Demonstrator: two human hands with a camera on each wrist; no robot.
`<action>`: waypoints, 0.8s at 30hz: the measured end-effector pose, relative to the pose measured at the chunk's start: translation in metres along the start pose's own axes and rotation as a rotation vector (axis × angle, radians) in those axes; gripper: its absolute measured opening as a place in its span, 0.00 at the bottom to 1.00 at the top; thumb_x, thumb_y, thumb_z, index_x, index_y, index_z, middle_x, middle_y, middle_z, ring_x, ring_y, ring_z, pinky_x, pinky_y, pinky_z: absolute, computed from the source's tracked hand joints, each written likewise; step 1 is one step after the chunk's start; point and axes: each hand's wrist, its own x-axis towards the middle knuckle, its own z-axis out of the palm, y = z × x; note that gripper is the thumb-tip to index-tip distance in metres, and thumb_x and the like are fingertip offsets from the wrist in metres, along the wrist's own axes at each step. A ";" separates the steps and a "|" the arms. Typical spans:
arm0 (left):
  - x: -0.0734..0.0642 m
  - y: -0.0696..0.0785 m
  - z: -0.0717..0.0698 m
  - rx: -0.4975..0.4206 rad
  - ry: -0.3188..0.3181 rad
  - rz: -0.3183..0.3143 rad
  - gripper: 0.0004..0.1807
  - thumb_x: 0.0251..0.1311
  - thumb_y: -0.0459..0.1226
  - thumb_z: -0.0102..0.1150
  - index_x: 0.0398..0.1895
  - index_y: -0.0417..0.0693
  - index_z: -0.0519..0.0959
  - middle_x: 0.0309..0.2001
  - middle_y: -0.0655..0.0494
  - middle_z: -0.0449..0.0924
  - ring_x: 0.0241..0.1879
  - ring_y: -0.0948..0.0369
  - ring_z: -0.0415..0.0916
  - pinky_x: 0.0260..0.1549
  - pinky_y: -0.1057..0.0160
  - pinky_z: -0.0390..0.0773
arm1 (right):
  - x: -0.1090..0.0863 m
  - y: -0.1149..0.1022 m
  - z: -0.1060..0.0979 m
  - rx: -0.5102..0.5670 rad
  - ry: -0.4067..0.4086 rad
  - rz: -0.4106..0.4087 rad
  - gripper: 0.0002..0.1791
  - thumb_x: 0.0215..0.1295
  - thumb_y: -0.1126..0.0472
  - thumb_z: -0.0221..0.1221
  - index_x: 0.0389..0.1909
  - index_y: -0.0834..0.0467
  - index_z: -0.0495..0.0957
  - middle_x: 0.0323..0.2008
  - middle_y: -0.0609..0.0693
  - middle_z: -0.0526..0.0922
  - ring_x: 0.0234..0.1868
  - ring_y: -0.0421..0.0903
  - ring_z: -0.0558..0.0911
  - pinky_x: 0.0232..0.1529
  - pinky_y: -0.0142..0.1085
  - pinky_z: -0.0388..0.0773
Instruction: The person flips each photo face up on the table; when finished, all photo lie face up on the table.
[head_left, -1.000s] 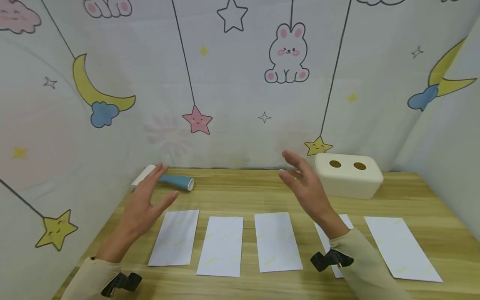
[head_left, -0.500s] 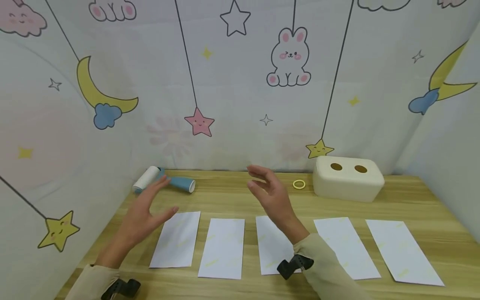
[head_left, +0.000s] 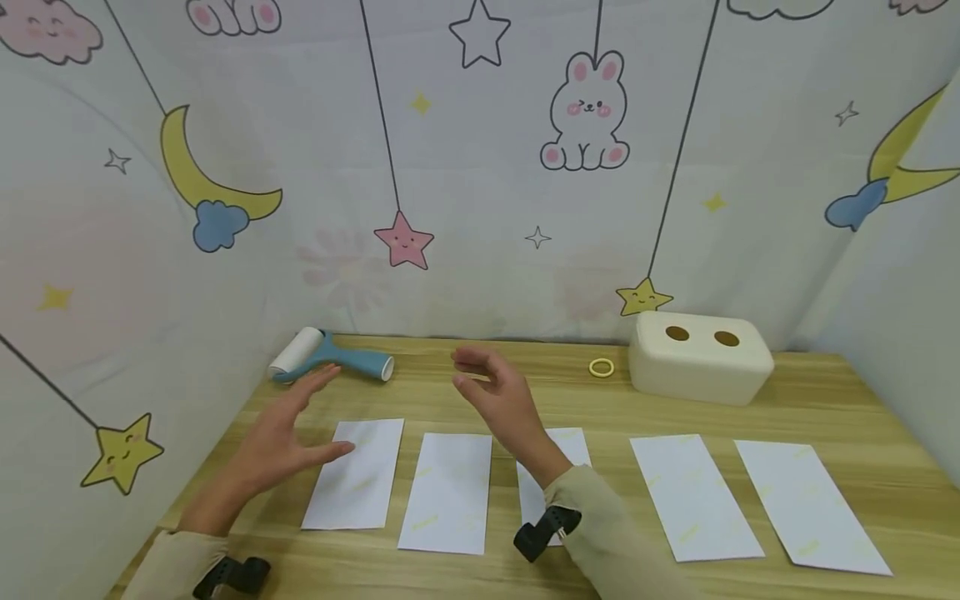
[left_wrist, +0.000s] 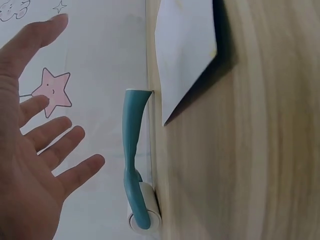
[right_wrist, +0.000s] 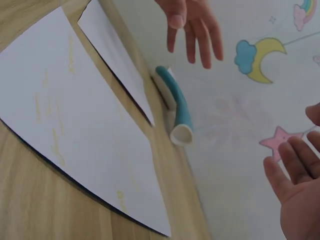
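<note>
My left hand (head_left: 273,442) hovers over the leftmost white sheet (head_left: 360,483), fingers spread and thumb apart, holding nothing. Just beyond its fingertips lies a lint roller (head_left: 352,360) with a blue handle and white roll, at the back left of the table. My right hand (head_left: 502,400) hangs above the middle sheets with its fingers loosely bent and nothing in them. Part of the middle sheet (head_left: 570,446) is hidden by the right forearm. In the left wrist view the lint roller (left_wrist: 132,135) shows beside the open left palm (left_wrist: 30,170).
Several white sheets with faint yellow marks stand in a row, among them one at the far right (head_left: 813,508). A yellow ring (head_left: 601,367) lies near a cream box (head_left: 701,367) with two holes. A patterned curtain (head_left: 480,183) backs the wooden table (head_left: 840,400).
My right hand has moved left, from near the cream box to above the middle sheets, uncovering the yellow ring. The left hand has dropped slightly, showing more of the lint roller.
</note>
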 end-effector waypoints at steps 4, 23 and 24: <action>-0.004 -0.003 -0.001 -0.025 -0.105 -0.053 0.56 0.48 0.47 0.87 0.78 0.39 0.66 0.73 0.36 0.70 0.69 0.35 0.69 0.59 0.31 0.73 | 0.001 0.007 0.012 0.011 -0.005 0.051 0.22 0.76 0.67 0.62 0.67 0.66 0.75 0.64 0.60 0.80 0.65 0.55 0.79 0.61 0.39 0.79; -0.007 -0.002 -0.003 0.046 -0.377 -0.068 0.38 0.43 0.56 0.87 0.57 0.47 0.86 0.51 0.58 0.82 0.52 0.51 0.79 0.51 0.49 0.79 | -0.010 0.033 0.041 -0.096 -0.248 0.252 0.23 0.76 0.60 0.64 0.66 0.64 0.77 0.62 0.59 0.81 0.62 0.54 0.81 0.58 0.39 0.80; -0.007 -0.001 -0.004 0.044 -0.393 -0.071 0.38 0.43 0.55 0.87 0.56 0.47 0.86 0.50 0.59 0.81 0.51 0.52 0.79 0.50 0.51 0.79 | -0.010 0.034 0.041 -0.113 -0.263 0.267 0.23 0.75 0.60 0.64 0.66 0.64 0.77 0.62 0.59 0.81 0.62 0.54 0.81 0.58 0.39 0.80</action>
